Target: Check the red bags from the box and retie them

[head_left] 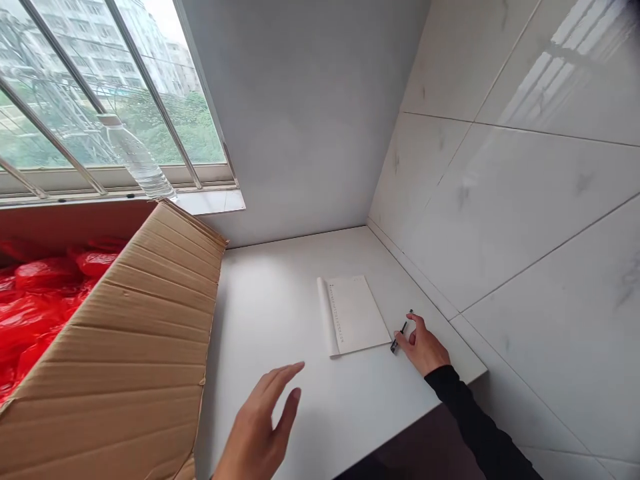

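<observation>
A white notepad (354, 313) with its cover folded back lies on the white tabletop (280, 313). Just right of it lies a black pen (401, 331). My right hand (424, 347), in a black sleeve, rests on the table with its fingers pinched around the pen. My left hand (263, 427) hovers over the near part of the table, fingers stretched out and apart, holding nothing.
A large open cardboard box (135, 347) with red plastic packets (35, 293) inside fills the left side. A clear plastic bottle (137, 160) stands on the window sill behind it. Tiled wall (525, 187) bounds the table on the right; the table's near edge (425, 407) drops off.
</observation>
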